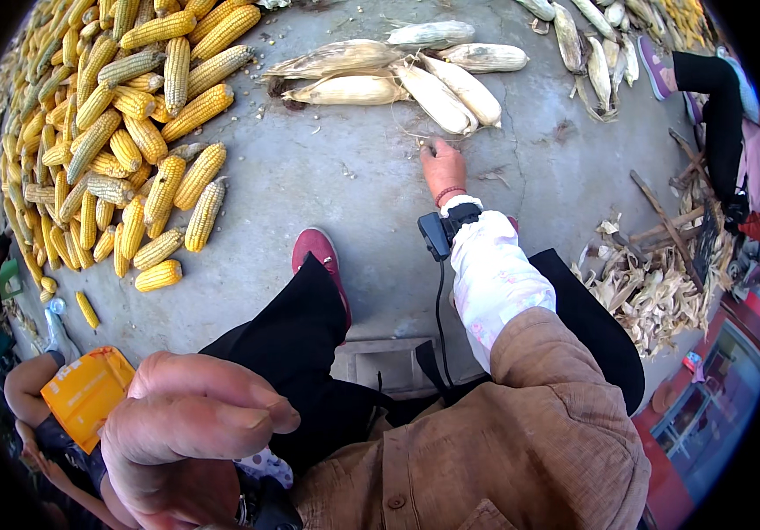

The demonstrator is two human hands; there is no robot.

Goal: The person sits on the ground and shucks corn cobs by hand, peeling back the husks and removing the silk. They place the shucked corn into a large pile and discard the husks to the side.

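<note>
My right hand (444, 168) reaches forward, a string of beads round its wrist, just short of a loose group of corn ears in pale husks (437, 97). Its fingers are bent and slightly apart, and I see nothing in them; the fingertips are partly hidden. Close to the camera at the lower left is my left hand (190, 433), raised, with its fingers curled together. Nothing shows between those fingers. In the group, several husked ears lie flat, some whitish, others with dark silk at the left end.
A large heap of bare yellow corn cobs (115, 150) fills the left. More ears in husks (596, 62) lie at the far right, near another person's leg (707, 106). Torn husks (654, 300) and sticks (663, 221) are at right. Someone with an orange bag (88, 393) sits at lower left.
</note>
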